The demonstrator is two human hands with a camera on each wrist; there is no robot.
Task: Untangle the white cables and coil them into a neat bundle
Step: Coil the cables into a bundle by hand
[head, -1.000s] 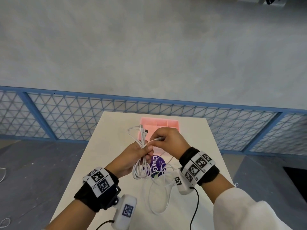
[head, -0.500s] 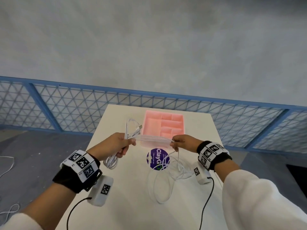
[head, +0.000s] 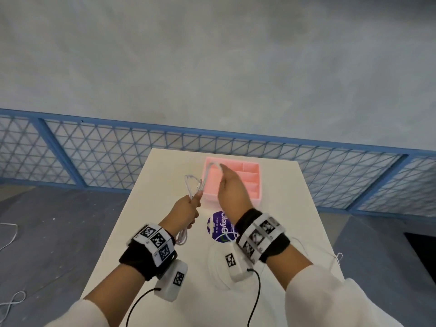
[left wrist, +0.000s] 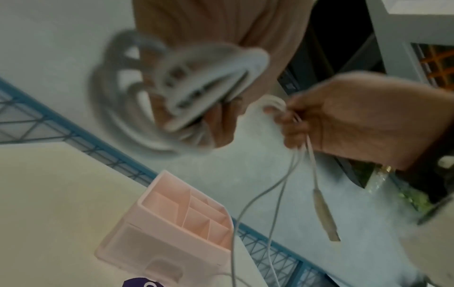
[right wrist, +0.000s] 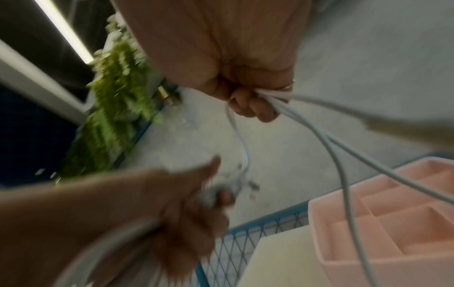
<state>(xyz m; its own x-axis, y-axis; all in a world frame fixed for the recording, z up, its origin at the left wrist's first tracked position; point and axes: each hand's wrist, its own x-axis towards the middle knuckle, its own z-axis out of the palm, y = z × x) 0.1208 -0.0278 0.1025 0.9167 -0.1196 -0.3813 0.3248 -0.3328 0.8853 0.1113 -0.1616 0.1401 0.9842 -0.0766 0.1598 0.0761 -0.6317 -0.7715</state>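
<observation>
A: L hand (head: 186,208) status?
B: Fingers curled round the coiled part of the white cables (head: 192,185), held just left of the pink organizer tray (head: 256,197); loops hang below the fist, 1 loop and a plug stick up above it.
A: R hand (head: 232,192)?
B: Raised over the tray's front-left part, fingertips pinching a bend of the same cables; strands run from there down to the L hand. More slack lies on the white table (head: 146,232) nearer than the tray, by the purple sticker (head: 219,226).
A: Wrist views?
B: Blurred, grips confirmed.
</observation>
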